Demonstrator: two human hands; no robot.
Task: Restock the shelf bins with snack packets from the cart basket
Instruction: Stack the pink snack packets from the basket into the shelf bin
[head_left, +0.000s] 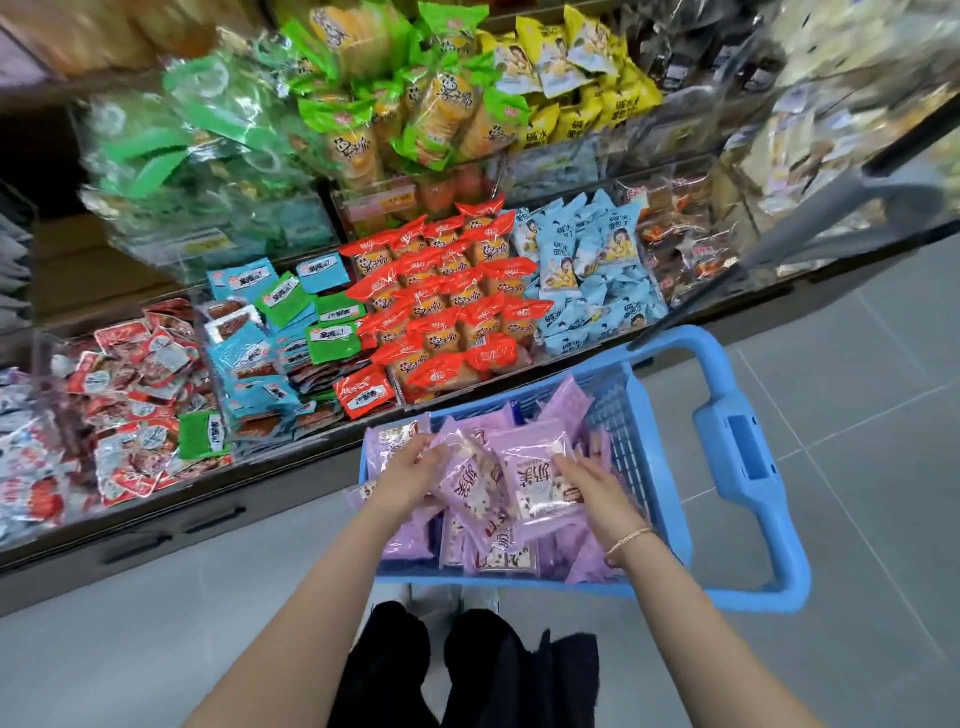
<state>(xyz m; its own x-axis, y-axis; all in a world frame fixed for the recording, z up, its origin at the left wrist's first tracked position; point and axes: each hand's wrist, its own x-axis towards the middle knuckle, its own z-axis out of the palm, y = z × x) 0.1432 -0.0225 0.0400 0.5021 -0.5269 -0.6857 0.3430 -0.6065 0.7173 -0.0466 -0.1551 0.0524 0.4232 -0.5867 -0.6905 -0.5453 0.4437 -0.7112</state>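
The purple packets (470, 483) carry large dark-red Chinese characters, upside down to us and too warped by the crinkled film to read. They are glossy, flat plastic pillows, each with a clear window showing pale, speckled pieces. They fill the blue plastic basket (670, 467), lattice-walled, which stands just beside the shelf bins (332, 434). Our left hand (410, 467) curls round the edge of one raised packet. Our right hand (592, 483), a thin bracelet (628, 538) at its wrist, has fingertips on the corner of another; pinching or only pressing, we cannot tell. The clear-walled bins hold orange-red packets (447, 306) with black brush script and pale blue packets (587, 270) printed with a cartoon figure.
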